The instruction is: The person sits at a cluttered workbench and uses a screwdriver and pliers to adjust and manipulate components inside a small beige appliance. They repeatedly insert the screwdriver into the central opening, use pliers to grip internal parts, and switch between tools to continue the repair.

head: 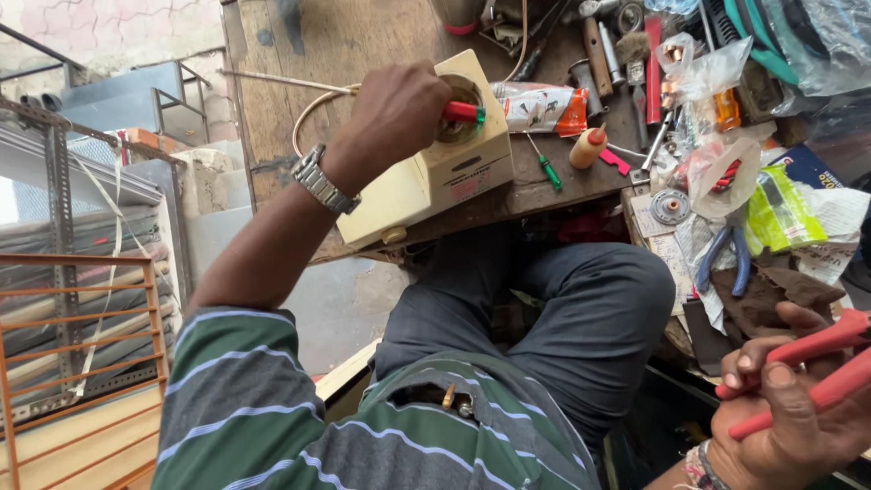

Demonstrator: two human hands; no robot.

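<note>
My left hand [395, 113], with a metal watch on the wrist, is closed around a screwdriver with a red and green handle [464, 112]. The screwdriver's tip goes down into the round opening on top of a cream-coloured appliance housing [435, 181], which lies tilted at the edge of the wooden workbench [336, 45]. My right hand [789, 417] is low at the right, by my knee. It grips the two red handles of a pair of pliers [821, 349], whose jaws are out of view.
A small green screwdriver [547, 167], a small orange-capped bottle [588, 147], a packet, files and plastic bags of parts crowd the bench's right side. Blue-handled pliers [726, 259] lie on papers beside my leg. A metal rack [82, 299] stands at the left.
</note>
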